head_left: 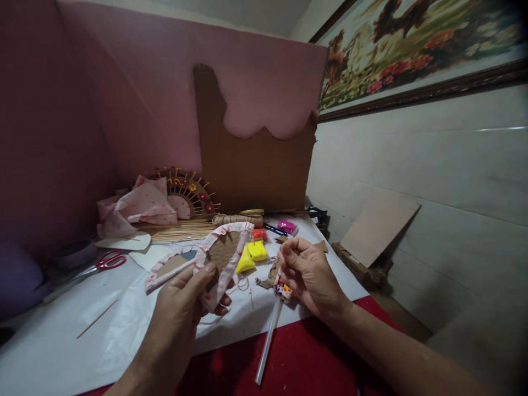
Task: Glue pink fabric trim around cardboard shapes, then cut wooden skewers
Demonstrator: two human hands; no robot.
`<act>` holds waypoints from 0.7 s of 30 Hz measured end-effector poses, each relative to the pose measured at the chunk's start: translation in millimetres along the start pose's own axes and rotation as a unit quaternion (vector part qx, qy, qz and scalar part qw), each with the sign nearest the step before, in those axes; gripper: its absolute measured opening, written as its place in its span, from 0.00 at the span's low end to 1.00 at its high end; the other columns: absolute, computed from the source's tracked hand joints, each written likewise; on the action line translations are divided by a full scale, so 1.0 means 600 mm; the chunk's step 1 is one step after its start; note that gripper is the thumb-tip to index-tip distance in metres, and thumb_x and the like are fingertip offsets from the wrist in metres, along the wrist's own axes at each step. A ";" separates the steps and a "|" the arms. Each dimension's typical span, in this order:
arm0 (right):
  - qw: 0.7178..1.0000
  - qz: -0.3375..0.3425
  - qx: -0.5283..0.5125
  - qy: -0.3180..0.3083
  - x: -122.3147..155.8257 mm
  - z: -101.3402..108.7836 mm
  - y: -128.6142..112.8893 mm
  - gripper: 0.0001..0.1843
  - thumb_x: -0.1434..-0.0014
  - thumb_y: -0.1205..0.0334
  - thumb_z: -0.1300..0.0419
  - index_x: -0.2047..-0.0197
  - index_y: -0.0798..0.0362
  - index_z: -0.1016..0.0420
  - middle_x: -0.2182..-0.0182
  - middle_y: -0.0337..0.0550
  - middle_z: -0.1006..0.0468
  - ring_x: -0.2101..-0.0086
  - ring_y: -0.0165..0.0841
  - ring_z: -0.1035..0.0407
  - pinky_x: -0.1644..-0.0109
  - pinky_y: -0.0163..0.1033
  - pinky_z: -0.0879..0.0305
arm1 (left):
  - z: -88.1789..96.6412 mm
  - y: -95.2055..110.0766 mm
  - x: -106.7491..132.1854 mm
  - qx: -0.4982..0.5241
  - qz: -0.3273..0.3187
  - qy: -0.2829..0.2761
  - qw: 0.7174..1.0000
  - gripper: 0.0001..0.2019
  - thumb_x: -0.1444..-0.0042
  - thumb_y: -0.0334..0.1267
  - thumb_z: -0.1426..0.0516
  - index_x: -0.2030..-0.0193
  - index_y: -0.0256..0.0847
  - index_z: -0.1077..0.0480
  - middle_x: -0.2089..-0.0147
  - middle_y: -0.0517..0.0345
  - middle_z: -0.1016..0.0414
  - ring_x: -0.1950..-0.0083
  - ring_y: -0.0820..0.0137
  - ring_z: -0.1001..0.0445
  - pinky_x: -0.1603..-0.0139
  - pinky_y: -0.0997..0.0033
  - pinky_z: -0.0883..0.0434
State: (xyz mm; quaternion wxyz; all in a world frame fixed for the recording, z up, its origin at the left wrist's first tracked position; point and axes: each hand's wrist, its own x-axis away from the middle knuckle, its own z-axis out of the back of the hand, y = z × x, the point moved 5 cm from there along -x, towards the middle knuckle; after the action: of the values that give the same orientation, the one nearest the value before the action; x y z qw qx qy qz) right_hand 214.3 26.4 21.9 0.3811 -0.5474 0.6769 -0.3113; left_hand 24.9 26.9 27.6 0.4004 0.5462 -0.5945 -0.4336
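Left hand (181, 300) pinches fabric-edged cardboard (223, 250) (thumb atop); right hand (307, 272) clasps stick (268, 335).

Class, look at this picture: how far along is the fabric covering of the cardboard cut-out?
Done: pink spotted fabric strip already covers the rim of the brown cardboard cut-out. In hand: the left hand holds it; the right hand holds a pale rod with a colourful wrap. Left: the cardboard's middle looks bare, and spare pink fabric lies behind.

Red-handled scissors (108, 260), yellow packets (252, 254), crumpled pink fabric (138, 208), skewer bundle (177, 230), upright cardboard sheet (251, 170), framed painting (412, 44)
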 end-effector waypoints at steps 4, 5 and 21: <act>0.998 -0.024 0.027 -0.047 0.006 -0.007 0.005 0.17 0.48 0.52 0.36 0.73 0.51 0.40 0.86 0.25 0.43 0.88 0.19 0.56 0.87 0.25 0.57 | -0.007 -0.005 0.005 0.000 0.013 0.001 1.000 0.09 0.54 0.39 0.39 0.76 0.36 0.33 0.81 0.65 0.31 0.82 0.76 0.33 0.81 0.77 0.33; 0.998 -0.023 0.034 -0.054 0.006 -0.008 0.006 0.17 0.47 0.51 0.37 0.73 0.51 0.40 0.87 0.24 0.44 0.88 0.19 0.57 0.87 0.25 0.58 | -0.008 -0.007 0.006 -0.001 0.017 -0.002 1.000 0.09 0.53 0.40 0.39 0.76 0.36 0.33 0.81 0.64 0.31 0.82 0.76 0.33 0.81 0.77 0.33; 0.985 0.007 0.155 -0.075 0.007 -0.013 0.019 0.12 0.48 0.56 0.36 0.70 0.55 0.31 0.82 0.33 0.29 0.86 0.21 0.43 0.84 0.27 0.46 | 0.007 -0.010 -0.005 0.024 0.031 0.026 0.999 0.10 0.57 0.37 0.38 0.69 0.33 0.31 0.77 0.60 0.27 0.82 0.75 0.31 0.85 0.79 0.33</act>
State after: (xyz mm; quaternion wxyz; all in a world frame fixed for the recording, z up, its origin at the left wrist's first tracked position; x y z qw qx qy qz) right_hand 201.6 24.7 15.6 0.5130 -0.4991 0.5938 -0.3677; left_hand 23.2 30.0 20.3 0.4156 0.5482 -0.6109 -0.3918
